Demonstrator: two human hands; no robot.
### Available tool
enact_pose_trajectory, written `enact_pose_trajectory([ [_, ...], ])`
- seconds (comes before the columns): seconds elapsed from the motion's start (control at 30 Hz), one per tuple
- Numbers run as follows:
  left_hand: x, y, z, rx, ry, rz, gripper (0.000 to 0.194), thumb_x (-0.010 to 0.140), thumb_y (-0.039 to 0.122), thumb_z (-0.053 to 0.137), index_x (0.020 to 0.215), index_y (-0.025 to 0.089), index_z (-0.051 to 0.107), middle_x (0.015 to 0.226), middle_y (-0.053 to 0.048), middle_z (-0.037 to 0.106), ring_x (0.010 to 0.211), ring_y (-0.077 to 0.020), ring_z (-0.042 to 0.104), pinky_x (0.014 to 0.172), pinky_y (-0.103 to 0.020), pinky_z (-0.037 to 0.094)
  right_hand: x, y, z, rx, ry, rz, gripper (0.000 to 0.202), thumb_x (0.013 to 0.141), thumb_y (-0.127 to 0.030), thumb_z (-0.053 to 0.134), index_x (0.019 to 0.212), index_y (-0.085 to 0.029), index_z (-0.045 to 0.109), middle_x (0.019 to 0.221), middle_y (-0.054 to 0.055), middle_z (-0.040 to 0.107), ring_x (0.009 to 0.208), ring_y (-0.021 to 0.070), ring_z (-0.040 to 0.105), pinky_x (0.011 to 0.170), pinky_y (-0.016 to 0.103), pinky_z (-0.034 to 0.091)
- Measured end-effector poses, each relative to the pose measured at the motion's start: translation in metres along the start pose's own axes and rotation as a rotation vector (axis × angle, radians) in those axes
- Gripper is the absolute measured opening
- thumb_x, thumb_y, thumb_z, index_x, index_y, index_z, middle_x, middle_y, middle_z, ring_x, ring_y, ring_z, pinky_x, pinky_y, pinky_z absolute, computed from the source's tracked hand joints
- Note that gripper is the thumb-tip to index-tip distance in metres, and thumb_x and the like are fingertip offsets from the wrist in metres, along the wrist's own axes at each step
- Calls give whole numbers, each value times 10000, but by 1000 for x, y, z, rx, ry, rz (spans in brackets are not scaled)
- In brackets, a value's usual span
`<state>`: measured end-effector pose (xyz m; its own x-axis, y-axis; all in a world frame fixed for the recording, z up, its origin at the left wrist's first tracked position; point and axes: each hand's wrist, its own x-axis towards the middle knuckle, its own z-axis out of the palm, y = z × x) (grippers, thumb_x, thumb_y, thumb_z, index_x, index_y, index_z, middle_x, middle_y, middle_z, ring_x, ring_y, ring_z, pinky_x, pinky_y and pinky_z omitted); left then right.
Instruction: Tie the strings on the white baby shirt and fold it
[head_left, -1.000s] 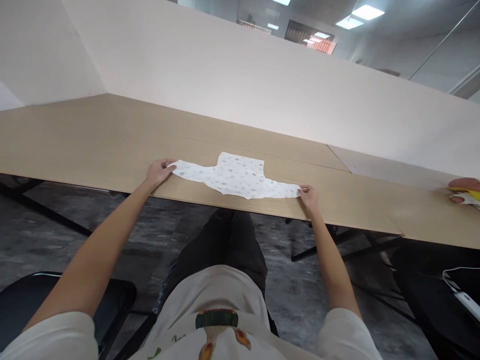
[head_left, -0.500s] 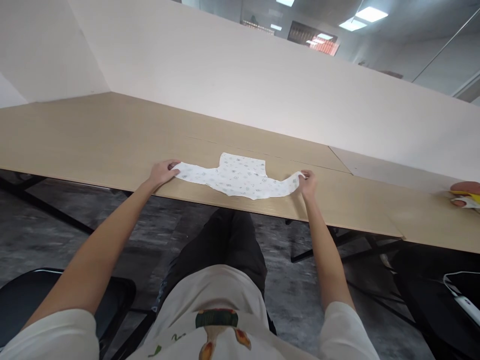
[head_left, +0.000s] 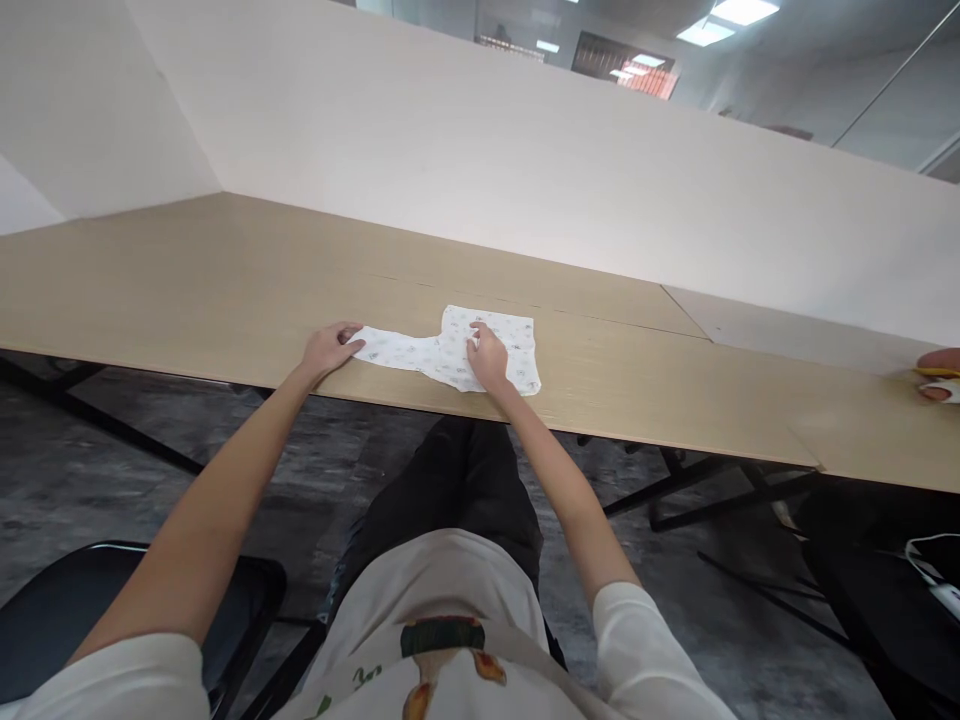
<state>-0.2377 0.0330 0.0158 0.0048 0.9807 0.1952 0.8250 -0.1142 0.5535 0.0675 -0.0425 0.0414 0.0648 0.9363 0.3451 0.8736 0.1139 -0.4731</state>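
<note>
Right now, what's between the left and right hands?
The white printed garment: its extended sleeve and part of its body lie between left hand and right hand, seen in the head view.

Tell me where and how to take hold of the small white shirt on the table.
Take the small white shirt by the end of its outstretched sleeve, coming from the left. That narrow strip juts from the wide body and looks flat, so a pinch should suit. The left hand is at that end; the right hand covers part of the body.
</note>
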Motion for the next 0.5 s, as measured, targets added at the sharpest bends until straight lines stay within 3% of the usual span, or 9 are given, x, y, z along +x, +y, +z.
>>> enact_pose_trajectory([
  [0.13, 1, 0, 1, 1, -9, 0, 563, 750, 420, 555, 1242, 175, 676, 999, -66, 698, 928, -222, 627, 862, -299, 485, -11, -1, 17, -45, -69, 13, 423, 952, -167, 365, 1355, -190, 490, 1259, 92, 648, 1125, 233, 612, 900, 325, 476],
  [0.37, -2, 2, 0, -9, -1, -14, 524, 749, 404, 570, 1198, 167, 697, 1014, -69, 707, 944, -234, 634, 871, -310, 488, -18, -1, 14, -141, -135, -63, 391, 970, -276, 484, 1342, -158, 507, 1214, 133, 675, 1154, 276, 598, 1001, 390, 409],
  [0.5, 0, 2, -1, -150, 17, -33, 466, 737, 347, 620, 1156, 160, 700, 1020, -71, 706, 962, -232, 628, 900, -325, 489, -41, 10, 5, -46, -41, -84, 369, 963, -391, 546, 1257, -169, 576, 1162, 124, 698, 1154, 284, 607, 1015, 412, 394],
])
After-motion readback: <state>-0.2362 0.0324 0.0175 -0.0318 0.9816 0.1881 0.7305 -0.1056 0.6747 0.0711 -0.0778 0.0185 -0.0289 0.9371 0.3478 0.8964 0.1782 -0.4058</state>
